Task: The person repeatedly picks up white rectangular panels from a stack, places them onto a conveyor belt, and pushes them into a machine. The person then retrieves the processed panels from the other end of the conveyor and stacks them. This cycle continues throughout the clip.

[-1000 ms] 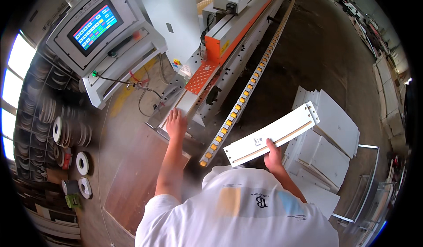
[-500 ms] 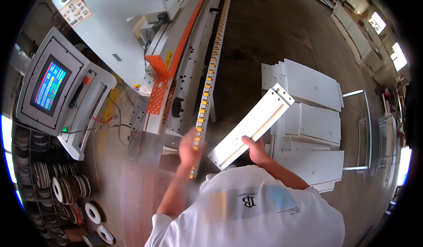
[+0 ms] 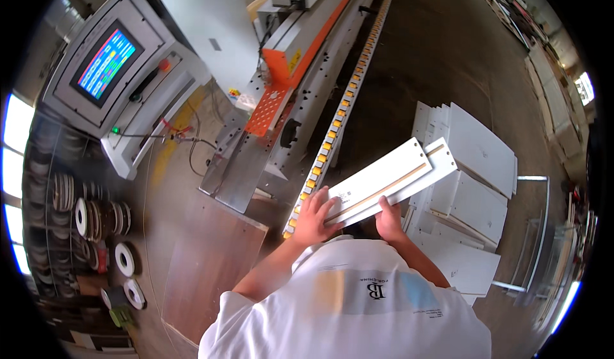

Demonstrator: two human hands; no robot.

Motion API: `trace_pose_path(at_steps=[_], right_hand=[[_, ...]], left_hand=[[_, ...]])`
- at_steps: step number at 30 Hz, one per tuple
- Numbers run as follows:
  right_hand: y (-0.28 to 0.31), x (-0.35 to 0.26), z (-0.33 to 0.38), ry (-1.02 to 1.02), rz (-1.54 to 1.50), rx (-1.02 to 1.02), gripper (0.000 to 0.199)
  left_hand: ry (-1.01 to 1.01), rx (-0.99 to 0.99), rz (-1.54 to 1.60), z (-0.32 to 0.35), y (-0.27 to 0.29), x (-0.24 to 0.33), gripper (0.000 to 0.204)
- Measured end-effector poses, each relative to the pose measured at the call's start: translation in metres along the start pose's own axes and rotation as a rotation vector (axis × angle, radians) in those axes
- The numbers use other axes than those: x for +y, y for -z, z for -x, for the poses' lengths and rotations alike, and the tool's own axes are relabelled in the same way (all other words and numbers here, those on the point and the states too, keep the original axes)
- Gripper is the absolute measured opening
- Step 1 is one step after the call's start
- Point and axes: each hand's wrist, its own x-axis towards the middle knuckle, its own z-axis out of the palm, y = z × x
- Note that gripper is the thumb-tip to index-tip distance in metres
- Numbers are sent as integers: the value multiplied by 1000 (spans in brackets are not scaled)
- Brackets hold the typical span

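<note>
Two long white panels lie one on the other in front of me, fanned slightly apart. The upper panel (image 3: 374, 176) has a narrow brown groove along it and a small printed mark near its left end. The lower panel (image 3: 441, 162) sticks out beyond it at the right, with small holes at its end. My left hand (image 3: 311, 218) grips the left end of the upper panel, fingers spread over its face. Against the near edge, my right hand (image 3: 388, 221) holds the panels from below, its thumb up on the edge.
A rail with yellow rollers (image 3: 338, 123) runs away beyond the panels, beside a machine with an orange guard (image 3: 272, 106). Stacked white panels (image 3: 476, 199) stand at my right. On the left are a control console (image 3: 105, 64), a brown board (image 3: 214, 263) and edging rolls (image 3: 125, 260).
My left hand has moved from beside the roller rail onto the panels' left end. The panels have swung flatter and slid apart from each other. The whole view has shifted.
</note>
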Motion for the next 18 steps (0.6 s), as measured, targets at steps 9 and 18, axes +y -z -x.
trace_pose_path(at_steps=[9, 18], right_hand=[[2, -8, -7, 32, 90, 131, 51], [-12, -8, -3, 22, 279, 70, 51]], left_hand=[[381, 137, -362, 55, 59, -92, 67], [351, 249, -559, 66, 100, -184, 43]])
